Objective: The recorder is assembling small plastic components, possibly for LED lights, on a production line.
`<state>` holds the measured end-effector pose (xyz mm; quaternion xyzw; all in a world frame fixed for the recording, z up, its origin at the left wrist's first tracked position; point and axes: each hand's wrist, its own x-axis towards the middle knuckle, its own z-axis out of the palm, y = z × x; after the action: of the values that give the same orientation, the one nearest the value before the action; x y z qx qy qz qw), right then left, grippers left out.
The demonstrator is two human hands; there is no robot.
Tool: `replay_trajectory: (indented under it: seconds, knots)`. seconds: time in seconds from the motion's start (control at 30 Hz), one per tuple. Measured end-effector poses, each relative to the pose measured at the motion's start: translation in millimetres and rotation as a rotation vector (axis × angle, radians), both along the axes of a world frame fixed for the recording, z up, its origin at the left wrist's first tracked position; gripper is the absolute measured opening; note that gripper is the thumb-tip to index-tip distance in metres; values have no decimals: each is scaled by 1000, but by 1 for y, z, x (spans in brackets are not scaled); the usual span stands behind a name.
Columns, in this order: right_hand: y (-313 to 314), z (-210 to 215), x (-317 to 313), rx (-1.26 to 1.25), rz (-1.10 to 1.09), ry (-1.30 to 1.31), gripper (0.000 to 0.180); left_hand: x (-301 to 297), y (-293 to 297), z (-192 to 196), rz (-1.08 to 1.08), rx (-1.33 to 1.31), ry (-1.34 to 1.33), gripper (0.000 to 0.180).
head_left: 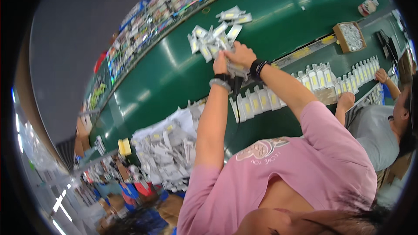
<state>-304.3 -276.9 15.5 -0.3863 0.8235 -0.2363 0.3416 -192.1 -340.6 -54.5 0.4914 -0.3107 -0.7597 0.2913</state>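
Note:
A loose pile of small white plastic pieces with yellow rectangles [213, 39] lies on the green belt. At its near edge my left hand [220, 63] and my right hand [241, 56] are close together, both closed around a bunch of these white pieces [238, 70]. Part of the bunch is hidden by my fingers and wrists. Below my hands, a black handheld tool with a cord [237, 88] stands beside the left end of a row of similar pieces [257, 101], set side by side along the bench.
Left of my arms, a heap of loose white pieces [167, 148] lies on white sheeting. A yellow block [124, 147] sits farther left. At right are a cardboard box of small parts [349, 37], a bottle [368, 7] and a co-worker's hands [346, 101] at the row.

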Motion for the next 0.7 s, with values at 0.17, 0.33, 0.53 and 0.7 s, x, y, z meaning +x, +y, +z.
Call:
replay_trajectory:
  seconds: [0.17, 0.33, 0.53, 0.7]
  knots:
    - [-11, -10, 37, -243, 10, -465, 85, 33, 4, 32, 65, -357, -382, 64]
    - [50, 57, 110, -295, 123, -751, 70, 114, 83, 150, 99, -217, -221, 40]
    - [147, 45, 197, 26, 137, -1293, 66, 226, 174, 96, 67, -474, -485, 42]
    - [174, 62, 212, 188, 150, -1115, 57, 261, 204, 66, 137, -413, -541, 48]
